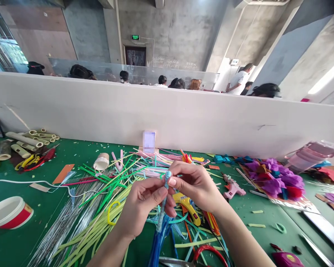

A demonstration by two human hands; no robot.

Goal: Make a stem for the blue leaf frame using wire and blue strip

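In the middle of the head view, a thin light-blue wrapped stem (161,211) stands nearly upright, with a small coiled pale-blue tip. My left hand (144,202) is closed, pinching the stem just below the tip. Thumb and fingers of my right hand (196,185) are pressed together at the tip itself. The stem's lower end runs down into a shiny dark-blue bundle (158,246), whose material I cannot make out. Behind and below my hands are a yellow glue gun (187,207), red-handled scissors (210,254) and loose pipe cleaners in several colours.
Green pipe cleaners (96,218) and metal wires (64,218) spread to the left, near a paper cup (11,213) and bamboo tubes (25,142). A phone (149,141) leans at the white partition (100,107). Purple petals (272,178) and a pink glue gun (233,187) lie right.
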